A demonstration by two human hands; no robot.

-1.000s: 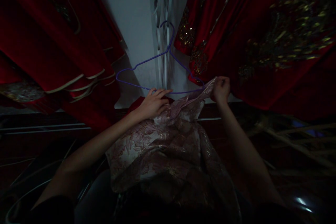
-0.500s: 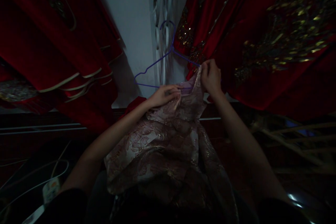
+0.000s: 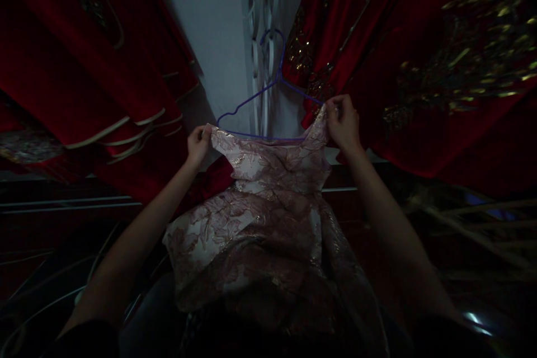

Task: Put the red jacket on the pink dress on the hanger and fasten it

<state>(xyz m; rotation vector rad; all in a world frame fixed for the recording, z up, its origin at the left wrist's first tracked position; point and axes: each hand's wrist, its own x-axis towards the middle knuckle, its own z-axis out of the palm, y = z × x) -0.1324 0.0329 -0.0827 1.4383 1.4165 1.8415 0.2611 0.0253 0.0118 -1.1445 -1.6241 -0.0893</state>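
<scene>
A pale pink dress (image 3: 277, 224) with a shiny leaf pattern lies over my lap, its bodice spread toward the wall. The purple hanger (image 3: 255, 94) runs into its neckline, hook pointing up and away. My left hand (image 3: 199, 145) is closed on the left shoulder strap, close to the hanger's left end. At the other end, my right hand (image 3: 344, 123) pinches the right strap where it meets the hanger. The hanger's right tip is hidden by the strap and fingers.
Red garments with gold trim (image 3: 104, 78) hang on the left. More red cloth with gold sequins (image 3: 470, 61) hangs on the right. Between them are a pale wall (image 3: 201, 22) and a white curled metal frame (image 3: 266, 22). White cables (image 3: 100, 251) run at lower left.
My left hand has moved left from the middle of the neckline, drawing the left strap out to the hanger's left end. My right hand keeps its hold, shifting only slightly.
</scene>
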